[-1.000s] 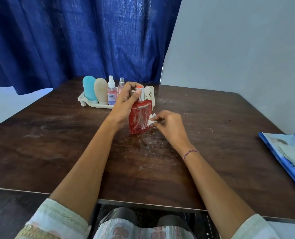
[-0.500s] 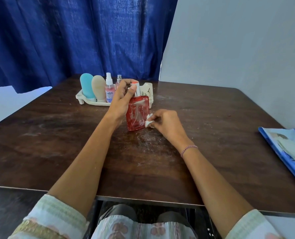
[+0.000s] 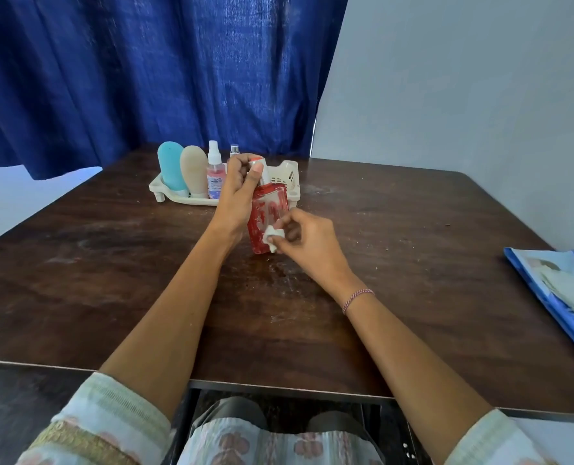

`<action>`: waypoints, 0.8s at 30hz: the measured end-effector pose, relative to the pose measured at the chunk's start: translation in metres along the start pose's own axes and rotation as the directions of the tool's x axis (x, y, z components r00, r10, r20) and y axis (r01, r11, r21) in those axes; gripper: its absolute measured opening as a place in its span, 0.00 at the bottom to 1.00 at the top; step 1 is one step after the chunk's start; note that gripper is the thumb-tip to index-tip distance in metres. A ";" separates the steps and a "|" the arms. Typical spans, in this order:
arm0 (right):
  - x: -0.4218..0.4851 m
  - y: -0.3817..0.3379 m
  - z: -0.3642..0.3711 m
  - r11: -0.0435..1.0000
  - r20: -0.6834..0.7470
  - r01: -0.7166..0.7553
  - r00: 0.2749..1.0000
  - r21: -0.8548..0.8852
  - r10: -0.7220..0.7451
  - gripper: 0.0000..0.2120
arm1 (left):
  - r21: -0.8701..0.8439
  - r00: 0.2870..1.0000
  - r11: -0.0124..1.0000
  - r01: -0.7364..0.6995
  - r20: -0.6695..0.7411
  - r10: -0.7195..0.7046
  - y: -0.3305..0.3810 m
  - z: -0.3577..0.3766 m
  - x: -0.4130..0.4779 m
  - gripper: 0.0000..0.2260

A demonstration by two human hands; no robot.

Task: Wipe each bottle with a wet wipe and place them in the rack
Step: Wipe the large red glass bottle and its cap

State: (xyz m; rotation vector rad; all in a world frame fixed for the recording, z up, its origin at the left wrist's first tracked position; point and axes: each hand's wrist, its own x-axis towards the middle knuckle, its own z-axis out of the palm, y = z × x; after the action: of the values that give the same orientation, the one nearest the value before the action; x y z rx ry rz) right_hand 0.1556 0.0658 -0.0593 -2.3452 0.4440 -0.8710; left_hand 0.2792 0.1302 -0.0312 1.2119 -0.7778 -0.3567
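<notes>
Left hand (image 3: 242,193) grips red bottle (image 3: 268,216) top; right hand (image 3: 307,238) pinches wipe (image 3: 273,235). We rub every face (steady, no tipping).

The dark wooden surface (image 3: 111,280) carries a cream rack (image 3: 287,182) just beyond the left hand (image 3: 237,196), a red bottle (image 3: 267,213) between the left hand and the right hand (image 3: 309,243), and a blue packet (image 3: 561,290) well right of them.

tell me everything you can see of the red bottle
The red bottle is a flat, rectangular, see-through red container with pale patterning, a silvery neck and an orange-red top. It stands roughly upright on the dark table, just in front of the rack. The left hand grips its top; the right hand pinches a wadded wet wipe against its lower front.
</notes>
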 end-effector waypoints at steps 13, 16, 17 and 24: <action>0.001 0.006 -0.005 0.992 -0.064 0.070 0.995 -0.107 -0.078 0.05 | 0.022 0.998 1.000 -0.001 -0.055 0.002 -0.001 0.003 0.001 0.01; -0.003 -0.002 0.000 0.962 0.056 0.241 0.970 -0.127 -0.235 0.05 | 0.009 0.999 1.000 -0.008 -0.047 0.009 -0.003 0.002 0.003 0.03; -0.003 -0.004 0.002 0.949 0.099 0.282 0.958 -0.144 -0.270 0.05 | 0.018 0.999 1.000 -0.009 -0.047 0.010 -0.003 0.002 0.003 0.04; 0.005 0.003 -0.009 0.946 0.030 0.211 0.977 -0.247 -0.210 0.07 | 0.078 0.997 0.997 -0.029 -0.064 0.034 -0.003 0.002 0.003 0.06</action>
State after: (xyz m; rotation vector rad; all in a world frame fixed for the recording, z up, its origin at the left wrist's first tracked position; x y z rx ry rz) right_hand 0.1528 0.0567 -0.0531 -2.6627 0.3201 -0.9566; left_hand 0.2797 0.1259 -0.0323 1.2755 -0.7586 -0.2619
